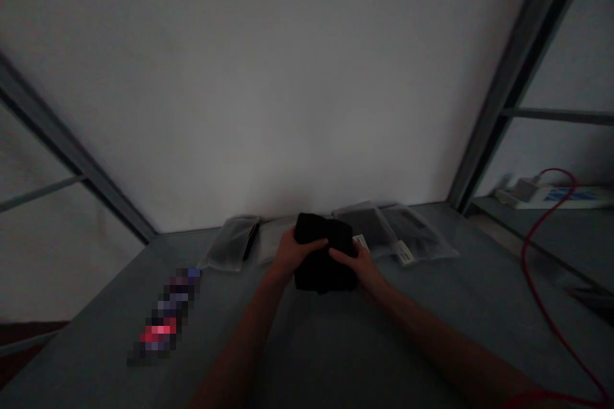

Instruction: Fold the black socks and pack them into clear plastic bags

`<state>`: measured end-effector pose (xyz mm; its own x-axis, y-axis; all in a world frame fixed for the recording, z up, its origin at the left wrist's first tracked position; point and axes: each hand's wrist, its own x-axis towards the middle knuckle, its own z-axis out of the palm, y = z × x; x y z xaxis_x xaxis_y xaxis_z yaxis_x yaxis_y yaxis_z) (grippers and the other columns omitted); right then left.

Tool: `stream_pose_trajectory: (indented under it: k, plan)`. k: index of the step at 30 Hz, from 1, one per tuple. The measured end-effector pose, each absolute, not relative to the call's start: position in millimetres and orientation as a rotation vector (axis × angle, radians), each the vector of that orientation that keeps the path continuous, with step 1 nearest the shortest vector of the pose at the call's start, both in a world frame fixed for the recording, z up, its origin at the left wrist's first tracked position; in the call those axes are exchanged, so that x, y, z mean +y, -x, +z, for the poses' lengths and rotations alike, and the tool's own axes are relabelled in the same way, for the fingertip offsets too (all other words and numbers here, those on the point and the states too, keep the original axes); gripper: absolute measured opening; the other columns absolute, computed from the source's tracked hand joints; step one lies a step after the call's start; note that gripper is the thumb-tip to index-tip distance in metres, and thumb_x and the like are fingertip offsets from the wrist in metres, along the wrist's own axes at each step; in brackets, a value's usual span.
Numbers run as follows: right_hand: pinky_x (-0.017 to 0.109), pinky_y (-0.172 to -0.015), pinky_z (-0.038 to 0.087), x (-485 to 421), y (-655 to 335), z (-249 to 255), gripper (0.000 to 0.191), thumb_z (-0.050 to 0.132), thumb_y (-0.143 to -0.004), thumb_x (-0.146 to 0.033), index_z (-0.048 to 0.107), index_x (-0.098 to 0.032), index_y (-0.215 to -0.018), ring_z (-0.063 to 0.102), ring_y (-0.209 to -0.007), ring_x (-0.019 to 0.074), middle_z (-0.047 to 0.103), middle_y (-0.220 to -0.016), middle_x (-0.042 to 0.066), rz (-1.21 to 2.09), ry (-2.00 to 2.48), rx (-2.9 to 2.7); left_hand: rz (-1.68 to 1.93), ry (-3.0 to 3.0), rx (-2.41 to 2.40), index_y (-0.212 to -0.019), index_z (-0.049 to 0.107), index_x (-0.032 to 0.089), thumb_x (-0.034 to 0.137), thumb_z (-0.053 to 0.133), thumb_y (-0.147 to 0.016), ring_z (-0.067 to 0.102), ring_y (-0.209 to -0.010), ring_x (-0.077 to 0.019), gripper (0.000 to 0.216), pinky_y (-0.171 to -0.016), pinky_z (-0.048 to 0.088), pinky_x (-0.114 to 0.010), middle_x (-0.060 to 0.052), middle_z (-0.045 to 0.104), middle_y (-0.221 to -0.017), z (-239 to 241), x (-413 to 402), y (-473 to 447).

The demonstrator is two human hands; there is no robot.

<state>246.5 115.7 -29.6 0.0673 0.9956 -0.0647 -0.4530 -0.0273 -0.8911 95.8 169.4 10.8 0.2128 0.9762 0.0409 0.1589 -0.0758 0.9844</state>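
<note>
Between my two hands is a black folded bundle (323,271), soft-looking like cloth; its exact kind is too dark to make out. My left hand (290,252) grips its left side, thumb lying across the front. On the opposite side my right hand (357,265) grips it in the same way, thumb pointing inward. The fingers of both hands are largely hidden behind the bundle. Just beyond it, frosted plastic bags lie along the wall: one bag (230,246) at the left, a pale bag (273,239) partly behind my left hand, and two bags (371,227) (422,236) with white labels at the right.
A grey tabletop (192,332) meets a white wall (288,77). A pixelated object (165,316) lies at the left. On the right, a red cable (527,268) runs from a power strip (551,197) on a shelf. Metal posts (508,77) (81,160) frame both sides.
</note>
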Motion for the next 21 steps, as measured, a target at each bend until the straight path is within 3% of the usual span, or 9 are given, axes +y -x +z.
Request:
stream_pose_trajectory:
  k: [3,7,10,12,17,21]
  plan:
    - [0.046,-0.091,0.053,116.5,-240.6,-36.6,0.057,0.086,-0.056,-0.041,0.064,-0.019,-0.103,0.068,-0.1,0.0298,0.073,-0.104,0.009,1.47,0.919,-0.77,1.226,-1.368,1.181,-0.105,0.063,0.014,0.037,0.082,-0.062,0.066,-0.1,-0.0269,0.052,-0.088,0.053,-0.042,-0.013,0.07,-0.108,-11.3,176.9,-103.7]
    - [0.047,-0.09,0.054,117.1,-239.8,-42.6,0.054,0.085,-0.058,-0.036,0.064,-0.021,-0.106,0.068,-0.1,0.0301,0.073,-0.106,0.009,1.467,1.003,-0.72,1.197,-1.427,1.237,-0.111,0.059,0.016,0.042,0.076,-0.07,0.065,-0.103,-0.0255,0.051,-0.093,0.051,-0.041,-0.012,0.068,-0.11,-33.3,177.8,-100.0]
    - [0.048,-0.09,0.054,119.5,-243.8,-48.2,0.052,0.085,-0.057,-0.031,0.064,-0.022,-0.104,0.068,-0.099,0.0296,0.073,-0.105,0.008,1.418,1.047,-0.793,1.241,-1.545,1.294,-0.103,0.059,0.018,0.045,0.051,-0.09,0.064,-0.102,-0.0226,0.032,-0.092,0.05,-0.037,-0.009,0.068,-0.108,-35.6,187.7,-87.0]
    - [0.048,-0.09,0.054,120.5,-245.9,-51.7,0.05,0.083,-0.058,-0.03,0.064,-0.023,-0.104,0.068,-0.097,0.0289,0.073,-0.105,0.008,1.409,1.062,-0.833,1.261,-1.654,1.398,-0.096,0.059,0.018,0.043,0.034,-0.096,0.065,-0.097,-0.0212,0.035,-0.088,0.051,-0.036,-0.008,0.068,-0.102,-34.7,198.5,-72.6]
    - [0.047,-0.087,0.054,117.9,-248.0,-51.3,0.049,0.081,-0.059,-0.028,0.065,-0.023,-0.105,0.068,-0.095,0.0279,0.073,-0.103,0.006,1.455,1.086,-0.874,1.135,-2.123,1.84,-0.098,0.059,0.017,0.029,0.051,-0.088,0.059,-0.107,-0.0272,0.018,-0.098,0.043,-0.045,-0.011,0.066,-0.105,-36.8,222.7,-26.8]
    - [0.046,-0.091,0.051,113.8,-248.3,-46.8,0.053,0.08,-0.054,-0.022,0.066,-0.025,-0.105,0.067,-0.097,0.0277,0.073,-0.103,0.004,1.521,1.062,-0.911,1.01,-2.252,1.851,-0.108,0.057,0.015,0.024,0.054,-0.086,0.057,-0.113,-0.0299,0.024,-0.1,0.042,-0.048,-0.015,0.063,-0.114,-44.5,229.9,-7.4]
